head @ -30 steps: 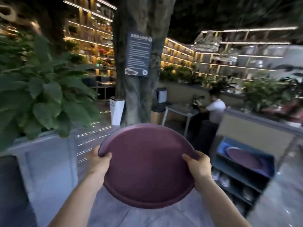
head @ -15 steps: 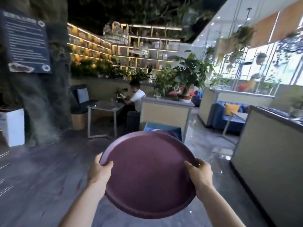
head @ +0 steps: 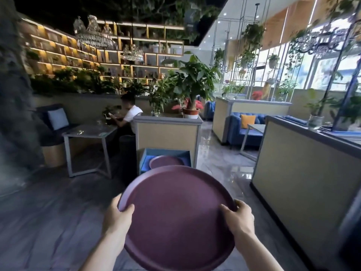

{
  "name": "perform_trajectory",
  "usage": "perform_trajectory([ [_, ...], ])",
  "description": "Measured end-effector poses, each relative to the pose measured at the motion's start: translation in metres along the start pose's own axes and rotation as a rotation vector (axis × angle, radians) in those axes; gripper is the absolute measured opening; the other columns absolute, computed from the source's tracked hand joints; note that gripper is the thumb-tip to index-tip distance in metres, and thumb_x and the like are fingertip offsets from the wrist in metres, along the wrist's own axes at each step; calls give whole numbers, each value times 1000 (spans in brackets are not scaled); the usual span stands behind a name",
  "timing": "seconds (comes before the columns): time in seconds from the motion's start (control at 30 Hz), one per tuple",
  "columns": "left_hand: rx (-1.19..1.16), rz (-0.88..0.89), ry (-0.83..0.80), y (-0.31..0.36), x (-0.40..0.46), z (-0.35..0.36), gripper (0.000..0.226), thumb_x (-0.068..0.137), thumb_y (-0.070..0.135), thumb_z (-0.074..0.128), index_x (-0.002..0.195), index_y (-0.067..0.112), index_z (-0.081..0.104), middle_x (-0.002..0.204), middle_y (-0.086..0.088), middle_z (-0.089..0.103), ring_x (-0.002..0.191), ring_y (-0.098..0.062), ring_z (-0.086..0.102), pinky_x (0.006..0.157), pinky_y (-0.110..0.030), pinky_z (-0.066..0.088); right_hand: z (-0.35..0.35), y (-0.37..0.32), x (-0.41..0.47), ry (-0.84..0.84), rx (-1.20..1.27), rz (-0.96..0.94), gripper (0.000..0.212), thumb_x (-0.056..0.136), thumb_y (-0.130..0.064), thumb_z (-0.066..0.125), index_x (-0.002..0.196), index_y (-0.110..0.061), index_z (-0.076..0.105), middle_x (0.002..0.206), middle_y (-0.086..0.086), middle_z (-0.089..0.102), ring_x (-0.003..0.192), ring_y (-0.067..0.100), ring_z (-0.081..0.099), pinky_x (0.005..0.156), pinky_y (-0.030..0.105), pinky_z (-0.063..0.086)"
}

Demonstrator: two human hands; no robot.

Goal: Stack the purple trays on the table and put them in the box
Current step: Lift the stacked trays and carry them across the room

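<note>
I carry a round purple tray (head: pixel 176 216) flat in front of me, low in the view. My left hand (head: pixel 117 217) grips its left rim and my right hand (head: pixel 237 219) grips its right rim. Just beyond the tray's far edge stands a blue box (head: pixel 145 157) against a beige partition. Another purple tray (head: pixel 166 162) lies inside that box, partly hidden by the one I hold. Whether I hold one tray or a stack cannot be told.
A beige partition (head: pixel 168 133) topped with potted plants stands behind the box. A long beige counter (head: pixel 304 177) runs along the right. A person sits at a grey table (head: pixel 88 133) at the left. Glossy floor (head: pixel 220 163) leads on between the partitions.
My view has swung right and moved forward. The tree trunk has left the frame and the blue box now shows straight ahead, closer. Both hands keep the same grip on the tray.
</note>
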State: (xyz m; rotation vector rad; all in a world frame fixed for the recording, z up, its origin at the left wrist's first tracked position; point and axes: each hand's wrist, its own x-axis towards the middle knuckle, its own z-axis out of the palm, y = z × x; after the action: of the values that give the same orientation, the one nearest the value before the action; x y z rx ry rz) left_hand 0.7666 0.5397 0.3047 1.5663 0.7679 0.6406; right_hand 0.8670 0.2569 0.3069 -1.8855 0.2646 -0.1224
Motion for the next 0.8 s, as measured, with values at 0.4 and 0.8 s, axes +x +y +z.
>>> perform_trajectory([
  [0.4,28,-51,-37,-39,197,71,46,86,13,64,130,24,56,113,-4,68,97,-27,64,82,-39,50,149,-14,132,-10,-100,46,54,71,-31,78,122,-18,66,108,5,74,102,29,68,95,44,54],
  [0.8,92,-53,-70,-34,431,148,50,89,12,62,137,23,53,114,-1,65,93,-24,60,81,-35,47,312,-68,286,26,-156,106,51,72,-27,80,119,-15,67,111,10,73,105,33,67,94,42,53],
])
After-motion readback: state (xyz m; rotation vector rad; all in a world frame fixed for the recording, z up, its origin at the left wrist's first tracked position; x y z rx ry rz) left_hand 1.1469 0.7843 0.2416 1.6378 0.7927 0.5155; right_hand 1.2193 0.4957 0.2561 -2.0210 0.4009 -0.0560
